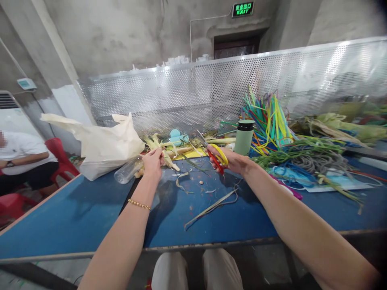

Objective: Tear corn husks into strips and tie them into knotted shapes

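Observation:
My right hand (231, 160) grips a pair of scissors (218, 157) with red and yellow handles, its metal blades pointing up and away to the left. The fingers of my left hand (153, 163) are closed on a pale yellow-green husk-like plant piece (155, 141), whose strips stick out above and to the right. Some of that piece is hidden behind the fingers. Between the hands, dry fibre strips (211, 209) and small scraps lie on the blue table (102, 217). The scissors are apart from the husk.
A cream plastic bag (105, 141) and a clear bottle (125, 172) stand left. A green flask (244, 137), colourful strips (272, 121) and green cords (284, 153) crowd the right. A perforated metal screen (169, 96) borders the back. One person (24, 157) sits at far left.

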### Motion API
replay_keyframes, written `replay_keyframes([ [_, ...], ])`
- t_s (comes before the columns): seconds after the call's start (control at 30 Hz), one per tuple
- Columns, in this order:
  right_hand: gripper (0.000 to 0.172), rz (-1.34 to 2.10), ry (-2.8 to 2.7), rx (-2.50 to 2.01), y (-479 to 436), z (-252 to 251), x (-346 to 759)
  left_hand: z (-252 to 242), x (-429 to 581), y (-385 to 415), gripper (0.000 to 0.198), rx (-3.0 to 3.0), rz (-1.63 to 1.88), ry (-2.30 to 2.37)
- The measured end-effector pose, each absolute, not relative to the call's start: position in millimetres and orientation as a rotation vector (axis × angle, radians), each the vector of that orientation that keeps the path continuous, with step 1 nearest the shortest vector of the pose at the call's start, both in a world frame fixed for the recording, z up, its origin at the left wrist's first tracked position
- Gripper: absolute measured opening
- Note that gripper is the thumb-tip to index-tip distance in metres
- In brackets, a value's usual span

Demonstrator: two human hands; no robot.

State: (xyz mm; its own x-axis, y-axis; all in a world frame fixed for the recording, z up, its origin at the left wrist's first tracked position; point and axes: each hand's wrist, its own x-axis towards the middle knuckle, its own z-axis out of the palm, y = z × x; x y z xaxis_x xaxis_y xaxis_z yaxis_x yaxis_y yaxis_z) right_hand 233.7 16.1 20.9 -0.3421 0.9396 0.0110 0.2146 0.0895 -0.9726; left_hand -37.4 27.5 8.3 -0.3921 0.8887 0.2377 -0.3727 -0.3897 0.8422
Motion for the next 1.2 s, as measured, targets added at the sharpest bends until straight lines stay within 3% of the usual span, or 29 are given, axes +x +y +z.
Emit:
replay_keyframes([
  [0.27,0.062,1.710,-1.759,-0.940,-21,22,190,6,-40,31,0.013,0.921,1.888,0.939],
  [0.53,0.060,1.876,-1.719,-1.024,-13,14,178,8,-27,20,0.021,1.060,1.840,0.949],
  [1.2,0.060,1.753,-1.450,-1.095,-6,13,180,12,-16,11,0.021,1.131,1.777,0.808],
])
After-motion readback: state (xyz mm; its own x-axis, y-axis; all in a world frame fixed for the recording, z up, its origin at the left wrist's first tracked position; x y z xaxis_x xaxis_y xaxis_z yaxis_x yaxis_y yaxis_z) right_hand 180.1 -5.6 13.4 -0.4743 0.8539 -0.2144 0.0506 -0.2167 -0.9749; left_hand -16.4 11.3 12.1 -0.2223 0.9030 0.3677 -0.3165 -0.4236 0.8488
